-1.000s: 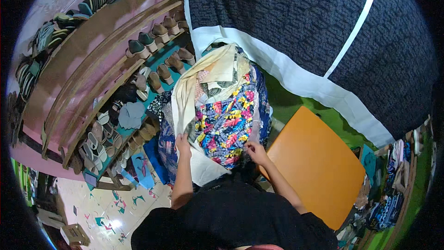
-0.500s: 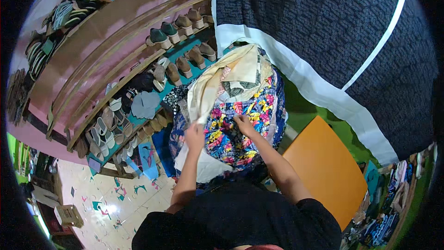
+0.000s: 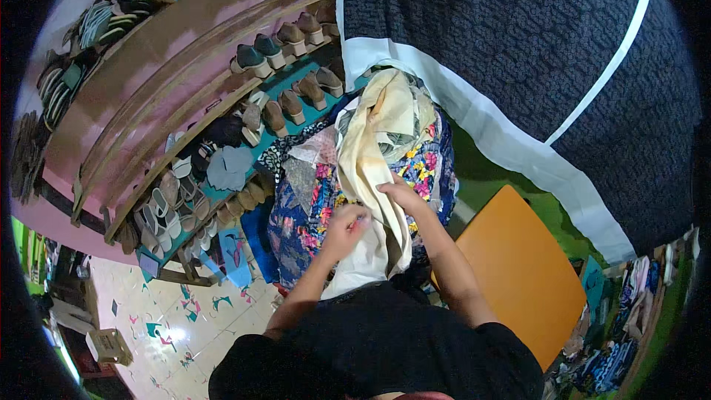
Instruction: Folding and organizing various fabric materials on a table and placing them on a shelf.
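A long cream cloth (image 3: 374,167) runs down the middle of a heap of fabric and reaches my body. My right hand (image 3: 402,196) is closed on its right edge, with the thumb on top. At the cloth's left side, my left hand (image 3: 345,232) is smeared by motion; its fingers are hard to make out, and whether they grip anything is unclear. Under the cream cloth lies a blue floral fabric (image 3: 311,218) with pink and yellow flowers. A pale pink patterned piece (image 3: 317,147) and a leaf-print piece (image 3: 398,144) show on the heap.
Shoes (image 3: 274,115) line a teal-topped shelf at the left. An orange board (image 3: 522,274) stands close at my right. A dark cloth with a white border (image 3: 518,52) hangs ahead. Scraps (image 3: 155,330) litter the tiled floor; folded fabrics (image 3: 611,367) lie lower right.
The cream cloth has swung from the left to the heap's middle, covering much of the floral fabric. My left hand moved right; my right hand has taken hold of the cloth.
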`<state>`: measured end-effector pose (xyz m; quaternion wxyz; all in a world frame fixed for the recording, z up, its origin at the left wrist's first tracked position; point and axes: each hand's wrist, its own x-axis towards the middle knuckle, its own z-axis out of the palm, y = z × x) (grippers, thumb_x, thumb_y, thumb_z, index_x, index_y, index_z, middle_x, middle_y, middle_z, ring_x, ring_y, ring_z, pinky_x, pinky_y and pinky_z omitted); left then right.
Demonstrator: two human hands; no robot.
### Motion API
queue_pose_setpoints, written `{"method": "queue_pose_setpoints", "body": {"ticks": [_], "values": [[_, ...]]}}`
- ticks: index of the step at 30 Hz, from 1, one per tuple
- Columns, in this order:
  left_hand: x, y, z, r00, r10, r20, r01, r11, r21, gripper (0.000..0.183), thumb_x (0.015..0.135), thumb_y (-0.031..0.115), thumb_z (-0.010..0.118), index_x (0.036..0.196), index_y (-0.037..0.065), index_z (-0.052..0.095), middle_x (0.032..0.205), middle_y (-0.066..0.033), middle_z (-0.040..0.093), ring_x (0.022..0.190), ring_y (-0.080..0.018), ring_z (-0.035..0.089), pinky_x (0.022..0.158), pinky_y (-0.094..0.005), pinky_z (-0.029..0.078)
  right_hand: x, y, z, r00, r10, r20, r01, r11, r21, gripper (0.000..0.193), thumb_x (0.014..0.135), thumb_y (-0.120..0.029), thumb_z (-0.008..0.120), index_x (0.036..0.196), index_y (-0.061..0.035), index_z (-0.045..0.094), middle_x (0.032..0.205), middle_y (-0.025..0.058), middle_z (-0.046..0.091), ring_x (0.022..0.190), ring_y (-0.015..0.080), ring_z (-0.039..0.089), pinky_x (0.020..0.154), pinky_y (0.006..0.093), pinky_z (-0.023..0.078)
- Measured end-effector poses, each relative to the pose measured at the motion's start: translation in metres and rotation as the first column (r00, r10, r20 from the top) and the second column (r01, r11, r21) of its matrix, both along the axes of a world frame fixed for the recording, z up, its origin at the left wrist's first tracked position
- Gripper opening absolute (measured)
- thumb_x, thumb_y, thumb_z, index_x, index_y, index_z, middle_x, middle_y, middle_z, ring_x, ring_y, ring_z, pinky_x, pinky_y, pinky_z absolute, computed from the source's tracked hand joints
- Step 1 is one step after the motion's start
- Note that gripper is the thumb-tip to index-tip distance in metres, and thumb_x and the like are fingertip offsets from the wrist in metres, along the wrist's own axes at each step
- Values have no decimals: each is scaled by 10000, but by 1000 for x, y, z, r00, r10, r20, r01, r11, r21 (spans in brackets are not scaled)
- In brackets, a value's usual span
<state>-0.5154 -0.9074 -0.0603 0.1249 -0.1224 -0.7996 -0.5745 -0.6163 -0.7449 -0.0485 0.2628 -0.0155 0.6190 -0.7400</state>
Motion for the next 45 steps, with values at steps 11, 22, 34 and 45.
{"method": "queue_pose_setpoints", "body": {"ticks": [11, 22, 34, 45], "values": [[-90, -56, -1, 755, -278, 594, -252, 713, 655, 479, 760, 241, 588, 1123, -34, 438, 1054, -126, 528, 951, -205, 525, 833, -300, 411, 71, 10, 28, 784, 571, -242, -438, 786, 435, 509, 755, -250, 606, 1156, 14, 436, 1058, 80, 517, 946, 140, 465, 816, 256, 363], [-31, 54, 64, 691, -532, 489, 247, 810, 533, 387, 759, 125, 612, 1095, 8, 459, 1002, -41, 547, 870, -131, 519, 780, -263, 414, 94, 93, 9, 943, -63, -326, 129, 974, 187, 514, 730, -191, 581, 1171, 5, 406, 1091, 91, 506, 932, 151, 503, 830, 287, 394], [9, 128, 78, 492, -809, 322, 775, 576, 261, 449, 892, 352, 376, 1122, -26, 449, 1049, -99, 531, 968, -166, 452, 883, -307, 329, 179, 161, 61, 608, -776, -166, 652, 608, -454, 509, 721, -105, 569, 1179, 15, 381, 1076, 103, 511, 941, 172, 504, 836, 319, 397], [-13, 210, 76, 835, -513, 198, 503, 858, 106, 401, 864, 308, 455, 685, -42, 531, 599, -125, 549, 543, -170, 469, 529, -335, 383, 282, 275, 101, 362, -776, -517, 927, 357, 113, 343, 779, -63, 554, 1094, 27, 451, 951, 86, 561, 826, 160, 545, 726, 294, 457]]}}
